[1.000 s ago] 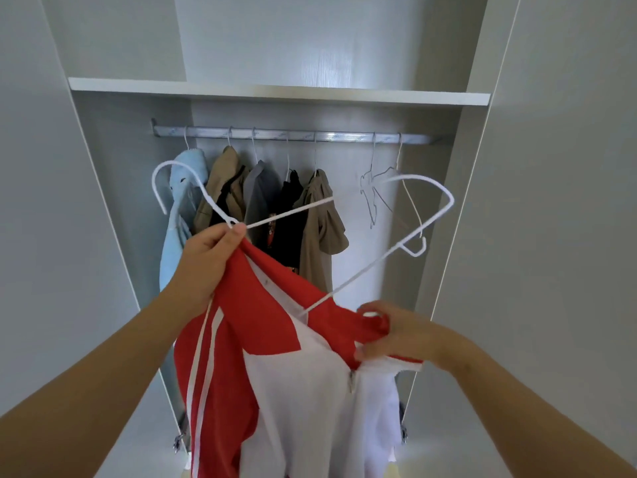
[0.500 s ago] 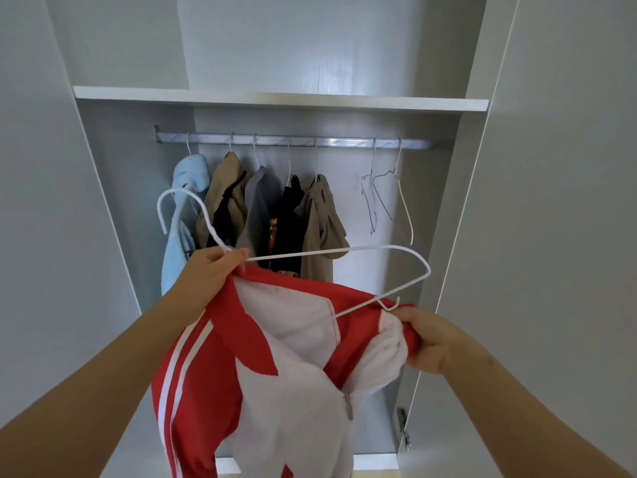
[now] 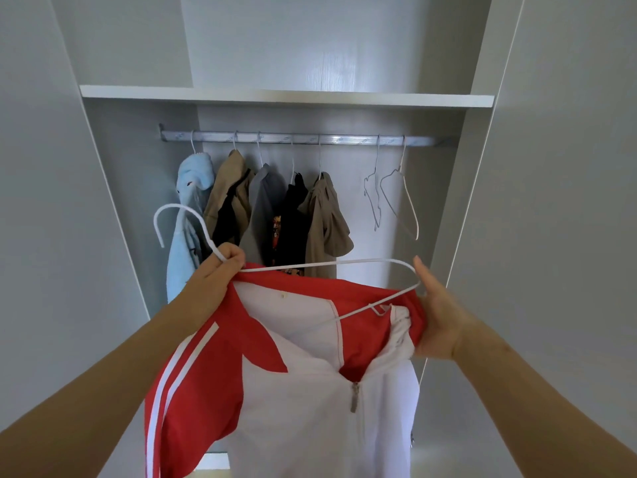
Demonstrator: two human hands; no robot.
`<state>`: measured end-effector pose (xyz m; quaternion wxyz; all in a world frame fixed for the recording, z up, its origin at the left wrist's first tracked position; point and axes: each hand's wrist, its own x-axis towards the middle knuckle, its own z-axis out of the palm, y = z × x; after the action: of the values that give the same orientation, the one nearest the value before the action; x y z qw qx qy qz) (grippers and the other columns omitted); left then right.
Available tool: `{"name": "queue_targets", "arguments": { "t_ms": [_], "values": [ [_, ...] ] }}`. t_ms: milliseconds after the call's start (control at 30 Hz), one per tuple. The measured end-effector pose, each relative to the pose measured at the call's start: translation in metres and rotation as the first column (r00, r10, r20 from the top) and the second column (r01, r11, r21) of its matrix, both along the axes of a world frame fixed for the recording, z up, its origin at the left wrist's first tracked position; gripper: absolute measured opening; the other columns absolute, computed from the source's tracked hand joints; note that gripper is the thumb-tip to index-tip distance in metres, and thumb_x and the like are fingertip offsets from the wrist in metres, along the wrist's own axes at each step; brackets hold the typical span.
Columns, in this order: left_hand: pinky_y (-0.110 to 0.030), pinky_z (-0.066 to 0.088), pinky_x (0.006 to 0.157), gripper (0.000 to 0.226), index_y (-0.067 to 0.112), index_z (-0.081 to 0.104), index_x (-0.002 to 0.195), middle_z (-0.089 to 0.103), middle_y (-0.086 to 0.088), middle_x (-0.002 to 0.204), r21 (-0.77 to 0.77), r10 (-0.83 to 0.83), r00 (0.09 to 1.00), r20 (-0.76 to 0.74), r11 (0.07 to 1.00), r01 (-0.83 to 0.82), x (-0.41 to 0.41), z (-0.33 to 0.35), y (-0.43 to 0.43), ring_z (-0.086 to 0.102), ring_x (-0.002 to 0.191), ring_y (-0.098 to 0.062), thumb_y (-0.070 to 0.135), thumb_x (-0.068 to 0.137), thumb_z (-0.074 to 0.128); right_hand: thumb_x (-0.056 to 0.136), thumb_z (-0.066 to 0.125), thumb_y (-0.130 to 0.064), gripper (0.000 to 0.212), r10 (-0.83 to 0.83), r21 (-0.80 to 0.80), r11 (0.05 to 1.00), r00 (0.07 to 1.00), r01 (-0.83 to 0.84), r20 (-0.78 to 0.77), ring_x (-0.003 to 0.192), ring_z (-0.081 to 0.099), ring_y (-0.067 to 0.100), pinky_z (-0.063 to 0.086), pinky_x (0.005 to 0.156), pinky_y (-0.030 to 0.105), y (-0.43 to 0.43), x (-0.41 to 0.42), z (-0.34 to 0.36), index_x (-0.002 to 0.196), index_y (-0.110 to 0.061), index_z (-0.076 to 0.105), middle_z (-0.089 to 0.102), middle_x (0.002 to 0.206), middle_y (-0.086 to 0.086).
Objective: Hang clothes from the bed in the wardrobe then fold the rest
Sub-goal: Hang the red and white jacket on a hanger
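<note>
Red-and-white jacket (image 3: 310, 408) half on a hanger (image 3: 344, 263) below the rail (image 3: 310, 139).
The left hand (image 3: 213, 281) pinches hanger neck and collar; the right hand (image 3: 437, 315) lies straight-fingered against the red shoulder. The black shirt (image 3: 293, 215) has an unreadable print.

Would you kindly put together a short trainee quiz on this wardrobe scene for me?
1. True or false: the hanger in the jacket is already hooked on the rail.
2. How many empty hangers hang on the rail?
3. The leftmost garment on the rail is: A) light blue B) black C) red.

Key
1. False: the left hand grips it by the neck, below the rail.
2. Two.
3. A.
</note>
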<state>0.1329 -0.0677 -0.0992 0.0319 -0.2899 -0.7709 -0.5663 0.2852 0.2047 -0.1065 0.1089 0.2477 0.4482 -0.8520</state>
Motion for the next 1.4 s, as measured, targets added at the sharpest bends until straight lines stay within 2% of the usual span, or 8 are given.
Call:
{"name": "queue_targets", "arguments": {
  "t_ms": [233,433,600,733,1000,1133,1267,1400],
  "values": [
    [-0.028,0.037,0.067,0.032,0.027,0.044,0.064,0.042,-0.001,0.069,0.228,0.063,0.972,0.227,0.967,-0.116,0.0,0.004,0.01,0.042,0.066,-0.013,0.017,0.094,0.04,0.064,0.053,-0.074,0.08,-0.046,-0.104,0.994,0.995,0.036,-0.091,0.092,0.067,0.04,0.055,0.066,0.053,0.003,0.003,-0.008,0.094,-0.003,0.075,0.068,0.108,0.02],
    [-0.007,0.037,0.056,0.027,0.02,0.04,0.071,0.041,0.002,0.068,-0.023,0.079,0.985,-0.152,0.996,-0.084,0.003,0.001,0.011,0.039,0.058,-0.003,0.005,0.094,0.044,0.054,0.071,-0.055,0.053,-0.139,0.141,0.979,0.989,0.146,-0.059,0.07,0.07,0.032,0.057,0.062,0.043,0.01,0.006,-0.007,0.077,-0.007,0.07,0.072,0.084,0.016],
    [-0.024,0.038,0.058,0.029,0.026,0.038,0.074,0.042,0.001,0.065,-0.065,0.146,0.932,-0.331,0.982,-0.177,0.002,0.001,0.011,0.04,0.058,-0.012,0.004,0.092,0.046,0.056,0.075,-0.047,0.053,-0.113,0.332,0.932,0.987,0.145,-0.115,0.072,0.071,0.03,0.057,0.059,0.039,0.003,0.006,-0.005,0.093,-0.009,0.067,0.073,0.087,0.016],
    [-0.041,0.041,0.056,0.023,0.021,0.04,0.077,0.045,-0.004,0.064,-0.066,0.182,0.902,-0.391,0.972,-0.225,0.007,0.002,0.011,0.042,0.057,-0.018,0.003,0.09,0.047,0.074,0.074,-0.032,0.038,-0.197,0.48,0.828,0.951,0.291,-0.238,0.074,0.069,0.027,0.056,0.063,0.034,0.005,0.007,-0.007,0.102,-0.01,0.059,0.072,0.088,0.013],
    [-0.027,0.029,0.05,0.014,0.021,0.038,0.085,0.041,0.008,0.059,-0.289,0.078,0.836,-0.543,0.917,-0.273,0.038,0.002,0.031,0.049,0.052,-0.019,0.016,0.091,0.05,0.08,0.07,-0.009,0.026,-0.314,0.687,0.489,0.844,0.537,-0.435,0.093,0.059,0.025,0.051,0.082,0.035,-0.008,-0.005,-0.008,0.1,-0.014,0.056,0.059,0.104,0.009],
    [-0.024,0.032,0.055,0.012,0.015,0.044,0.099,0.051,0.005,0.072,-0.374,0.083,0.822,-0.563,0.861,-0.344,0.059,-0.017,0.055,0.054,0.061,-0.018,0.026,0.095,0.044,0.085,0.064,-0.008,0.011,-0.348,0.412,0.708,0.791,0.574,-0.504,0.071,0.068,0.019,0.057,0.064,0.031,-0.035,-0.013,0.007,0.093,-0.005,0.058,0.067,0.083,0.012],
    [-0.029,0.031,0.055,0.01,0.016,0.038,0.089,0.04,0.007,0.061,-0.231,0.227,0.863,-0.451,0.905,-0.358,0.048,-0.01,0.063,0.044,0.054,-0.016,0.019,0.094,0.046,0.081,0.063,-0.013,0.019,-0.202,0.099,0.961,0.899,0.258,-0.389,0.066,0.069,0.019,0.057,0.06,0.03,-0.052,-0.005,0.012,0.097,-0.004,0.064,0.072,0.078,0.009],
    [-0.035,0.039,0.059,0.011,0.017,0.041,0.087,0.049,-0.003,0.067,-0.061,0.29,0.874,-0.39,0.939,-0.338,0.029,0.007,0.052,0.052,0.063,-0.024,0.012,0.091,0.049,0.085,0.059,-0.019,0.022,0.245,0.419,0.892,0.96,-0.169,-0.135,0.068,0.07,0.018,0.057,0.061,0.032,-0.049,0.011,0.007,0.105,-0.011,0.062,0.073,0.081,0.004]
  ]
}}
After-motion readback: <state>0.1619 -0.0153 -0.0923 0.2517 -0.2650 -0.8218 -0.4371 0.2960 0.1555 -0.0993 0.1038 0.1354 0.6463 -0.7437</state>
